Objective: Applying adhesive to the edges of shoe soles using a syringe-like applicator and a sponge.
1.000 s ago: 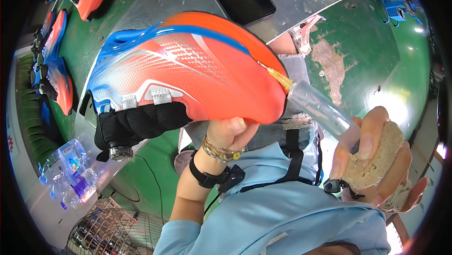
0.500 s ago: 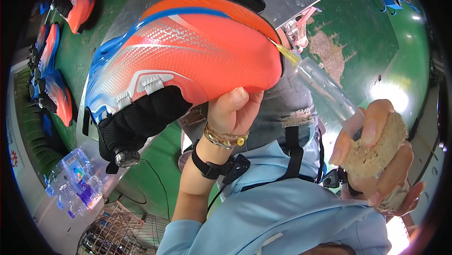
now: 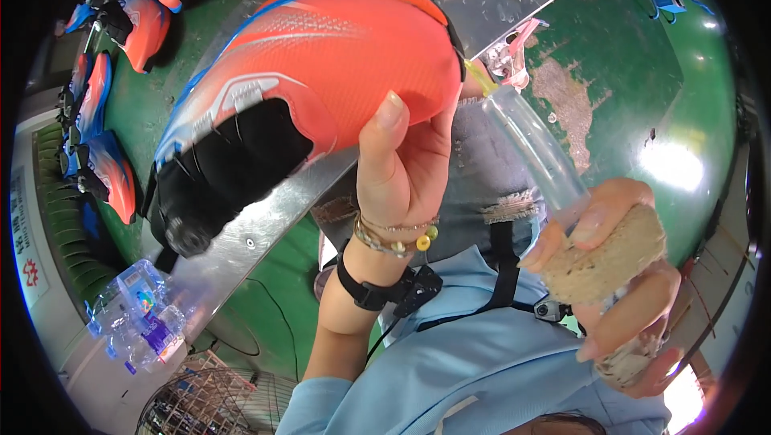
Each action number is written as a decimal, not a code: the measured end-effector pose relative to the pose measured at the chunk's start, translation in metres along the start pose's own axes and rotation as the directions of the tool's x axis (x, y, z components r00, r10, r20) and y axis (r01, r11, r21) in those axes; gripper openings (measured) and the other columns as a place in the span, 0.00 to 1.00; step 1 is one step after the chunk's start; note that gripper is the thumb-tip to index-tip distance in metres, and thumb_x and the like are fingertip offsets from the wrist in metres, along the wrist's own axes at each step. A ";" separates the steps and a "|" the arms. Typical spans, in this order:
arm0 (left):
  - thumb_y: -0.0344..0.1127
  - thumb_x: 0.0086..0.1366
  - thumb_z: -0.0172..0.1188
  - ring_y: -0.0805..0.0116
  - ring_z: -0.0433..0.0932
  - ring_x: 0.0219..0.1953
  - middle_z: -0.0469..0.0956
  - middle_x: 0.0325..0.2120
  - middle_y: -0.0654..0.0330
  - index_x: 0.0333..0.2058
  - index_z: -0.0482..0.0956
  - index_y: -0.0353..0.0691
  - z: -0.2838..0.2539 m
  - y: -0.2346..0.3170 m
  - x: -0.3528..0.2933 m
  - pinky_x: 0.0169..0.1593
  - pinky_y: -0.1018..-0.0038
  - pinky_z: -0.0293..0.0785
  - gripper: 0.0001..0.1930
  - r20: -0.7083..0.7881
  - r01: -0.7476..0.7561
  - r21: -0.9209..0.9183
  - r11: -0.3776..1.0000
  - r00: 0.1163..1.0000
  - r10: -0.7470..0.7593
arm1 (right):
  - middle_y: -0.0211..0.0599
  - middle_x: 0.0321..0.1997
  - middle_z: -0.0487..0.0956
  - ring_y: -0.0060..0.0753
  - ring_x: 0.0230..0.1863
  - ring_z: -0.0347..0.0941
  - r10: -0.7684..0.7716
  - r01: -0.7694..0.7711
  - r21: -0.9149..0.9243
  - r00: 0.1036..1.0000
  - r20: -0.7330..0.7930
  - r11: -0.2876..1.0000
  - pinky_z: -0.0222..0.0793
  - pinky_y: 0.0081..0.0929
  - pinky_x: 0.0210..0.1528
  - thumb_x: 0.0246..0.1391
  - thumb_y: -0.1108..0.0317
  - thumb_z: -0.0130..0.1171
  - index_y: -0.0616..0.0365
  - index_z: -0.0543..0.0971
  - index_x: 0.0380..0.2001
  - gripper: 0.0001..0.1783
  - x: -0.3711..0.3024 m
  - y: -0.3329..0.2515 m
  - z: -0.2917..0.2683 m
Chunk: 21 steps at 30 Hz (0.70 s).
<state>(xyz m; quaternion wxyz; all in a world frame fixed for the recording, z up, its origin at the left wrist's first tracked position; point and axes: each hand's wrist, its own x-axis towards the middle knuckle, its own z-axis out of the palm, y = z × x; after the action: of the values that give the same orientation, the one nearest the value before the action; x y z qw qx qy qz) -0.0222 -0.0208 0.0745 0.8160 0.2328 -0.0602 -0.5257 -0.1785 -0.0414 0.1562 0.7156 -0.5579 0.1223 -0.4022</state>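
Note:
My left hand (image 3: 401,154) grips an orange-red and blue sports shoe (image 3: 345,65) by one end, the thumb pressed on its side. The shoe is held up sideways, with a black lining bulging from its opening. In my right hand (image 3: 654,294) is a clear syringe (image 3: 534,150), pinched at its rear end. Its yellow needle hub (image 3: 482,80) points at the shoe's edge, by the sole. The needle's tip is too blurred to tell whether it touches. The same hand also holds a beige crumbly block (image 3: 606,254) and a whitish wad (image 3: 630,363) under the fingers.
More orange and blue shoes (image 3: 144,29) hang on a rack at the left. Behind the held shoe is a metal table (image 3: 474,1) with white scraps and a dark flat object. Clear plastic bottles (image 3: 144,314) and a wire basket (image 3: 201,403) stand at lower left.
The shoe has turned in my left hand, its heel-side edge shifting up and left. My right hand has moved left with the syringe, keeping the needle end by the shoe's edge.

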 end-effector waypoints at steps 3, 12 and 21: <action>0.47 0.55 0.59 0.62 0.72 0.45 0.72 0.44 0.59 0.45 0.69 0.36 0.020 0.013 -0.006 0.58 0.59 0.60 0.25 -0.175 0.054 -0.042 0.998 0.983 -0.060 | 0.45 0.40 0.61 0.48 0.33 0.69 -0.026 0.026 -0.007 0.999 -0.031 1.000 0.73 0.35 0.33 0.39 0.47 0.59 0.45 0.76 0.12 0.16 -0.002 0.002 0.008; 0.43 0.57 0.58 0.70 0.76 0.40 0.75 0.39 0.61 0.43 0.70 0.38 0.048 0.045 -0.015 0.47 0.73 0.74 0.19 -0.357 0.222 -0.069 0.973 0.905 -0.232 | 0.49 0.41 0.63 0.46 0.34 0.67 -0.217 0.228 -0.198 0.973 0.079 0.953 0.74 0.37 0.31 0.44 0.40 0.53 0.51 0.77 0.16 0.25 -0.013 0.016 0.022; 0.45 0.56 0.59 0.71 0.76 0.37 0.75 0.36 0.61 0.41 0.71 0.38 0.054 0.058 -0.022 0.43 0.75 0.76 0.19 -0.303 0.216 0.000 0.976 0.931 -0.205 | 0.48 0.42 0.63 0.48 0.37 0.66 -0.172 0.326 -0.348 0.897 0.406 0.879 0.73 0.40 0.34 0.46 0.42 0.52 0.51 0.77 0.17 0.23 -0.014 0.011 0.012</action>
<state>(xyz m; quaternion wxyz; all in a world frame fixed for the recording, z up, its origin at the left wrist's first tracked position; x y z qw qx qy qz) -0.0022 0.0008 0.1515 0.7505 0.3289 0.0815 -0.5673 -0.1750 -0.0220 0.1467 0.5347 -0.7701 -0.0052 -0.3478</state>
